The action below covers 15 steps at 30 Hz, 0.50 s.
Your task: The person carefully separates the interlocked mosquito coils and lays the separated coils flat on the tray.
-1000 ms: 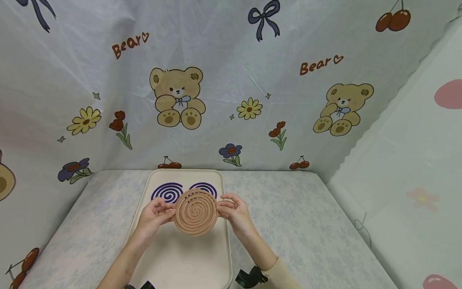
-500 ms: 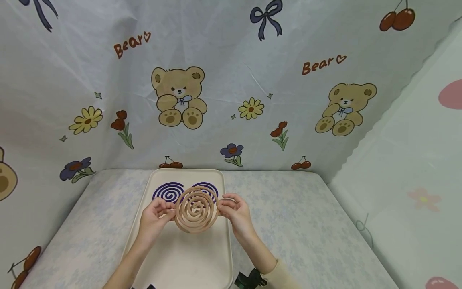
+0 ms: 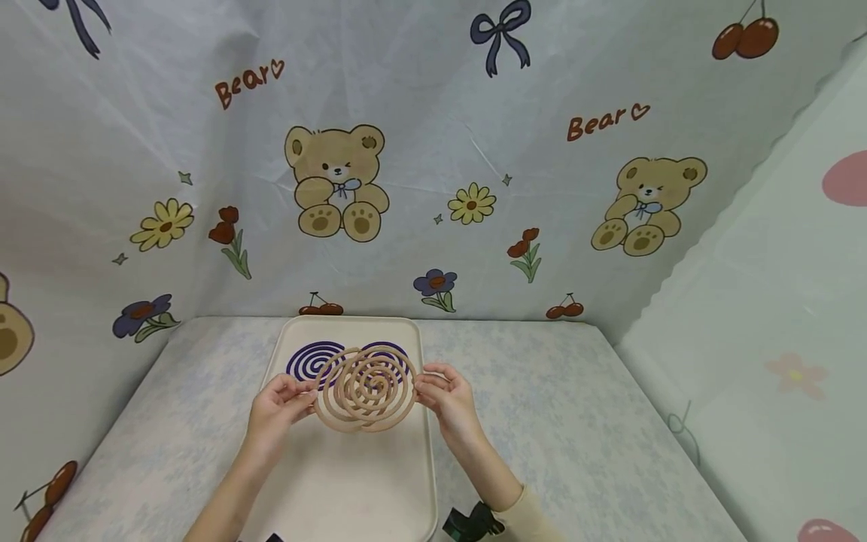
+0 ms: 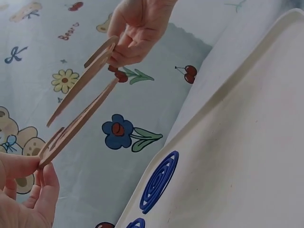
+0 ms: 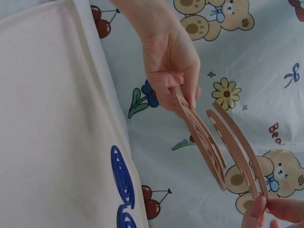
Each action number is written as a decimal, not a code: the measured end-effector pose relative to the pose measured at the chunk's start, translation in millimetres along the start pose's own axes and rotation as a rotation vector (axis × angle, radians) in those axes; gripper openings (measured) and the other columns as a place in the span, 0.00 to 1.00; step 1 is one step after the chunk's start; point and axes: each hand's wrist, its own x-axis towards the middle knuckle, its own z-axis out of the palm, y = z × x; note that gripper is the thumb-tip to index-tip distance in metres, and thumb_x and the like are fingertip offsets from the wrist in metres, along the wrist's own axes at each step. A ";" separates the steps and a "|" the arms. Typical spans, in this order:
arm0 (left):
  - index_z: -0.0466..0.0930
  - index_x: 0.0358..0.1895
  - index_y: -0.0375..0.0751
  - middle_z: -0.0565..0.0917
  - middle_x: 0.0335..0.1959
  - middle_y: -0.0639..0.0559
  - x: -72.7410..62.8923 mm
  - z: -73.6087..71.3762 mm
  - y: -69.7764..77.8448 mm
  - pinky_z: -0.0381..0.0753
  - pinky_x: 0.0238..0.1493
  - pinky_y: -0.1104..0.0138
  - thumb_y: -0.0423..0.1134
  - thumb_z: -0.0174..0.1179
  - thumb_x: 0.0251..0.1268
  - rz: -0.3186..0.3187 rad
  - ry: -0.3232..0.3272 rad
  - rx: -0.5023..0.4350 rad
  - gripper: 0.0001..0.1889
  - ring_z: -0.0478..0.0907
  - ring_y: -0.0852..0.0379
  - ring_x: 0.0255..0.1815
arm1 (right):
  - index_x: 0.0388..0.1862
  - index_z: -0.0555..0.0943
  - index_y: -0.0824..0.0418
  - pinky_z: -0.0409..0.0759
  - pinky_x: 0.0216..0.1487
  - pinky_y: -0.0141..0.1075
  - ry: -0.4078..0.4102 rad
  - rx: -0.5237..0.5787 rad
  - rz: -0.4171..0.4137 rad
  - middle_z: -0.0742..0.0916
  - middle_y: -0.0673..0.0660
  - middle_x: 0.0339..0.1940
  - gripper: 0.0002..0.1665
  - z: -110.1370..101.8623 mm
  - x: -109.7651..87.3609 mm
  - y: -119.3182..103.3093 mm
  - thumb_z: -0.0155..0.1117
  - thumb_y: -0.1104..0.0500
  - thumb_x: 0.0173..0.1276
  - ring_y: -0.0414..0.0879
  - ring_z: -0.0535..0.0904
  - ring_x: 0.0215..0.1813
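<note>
Two tan spiral coils (image 3: pixel 366 388) hang partly overlapped above a cream tray (image 3: pixel 339 482). My left hand (image 3: pixel 301 391) pinches the left rim of one tan coil (image 4: pixel 71 130) between thumb and fingers. My right hand (image 3: pixel 423 384) pinches the right rim of the other tan coil (image 5: pixel 237 147). Seen edge-on in the wrist views, the two coils are fanned apart, with a gap between them. Two purple spiral coils (image 3: pixel 314 361) lie flat on the tray's far end, partly hidden behind the tan ones.
The tray lies on a pale blue-patterned table (image 3: pixel 542 406). Printed bear-and-flower cloth walls (image 3: pixel 433 188) close off the back and both sides. A black wrist mount (image 3: pixel 470 523) shows at the bottom edge.
The single stacked tan disc has split into two coils that now slide apart sideways. My left hand has moved left and my right hand slightly right.
</note>
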 end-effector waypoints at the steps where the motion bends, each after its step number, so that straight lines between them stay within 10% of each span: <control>1: 0.65 0.28 0.42 0.84 0.29 0.65 0.3 -2.3 0.0 0.84 0.32 0.74 0.19 0.56 0.58 -0.007 0.007 -0.006 0.14 0.81 0.69 0.30 | 0.41 0.73 0.64 0.85 0.35 0.28 0.000 0.006 0.004 0.86 0.48 0.26 0.14 -0.4 0.2 0.3 0.56 0.78 0.59 0.38 0.83 0.29; 15: 0.71 0.37 0.50 0.84 0.29 0.65 -4.3 -30.8 0.5 0.83 0.33 0.76 0.22 0.57 0.60 -0.039 0.018 -0.055 0.15 0.81 0.69 0.30 | 0.41 0.73 0.66 0.84 0.33 0.27 0.012 0.007 0.032 0.86 0.49 0.26 0.13 -5.3 1.7 6.1 0.57 0.76 0.59 0.38 0.82 0.29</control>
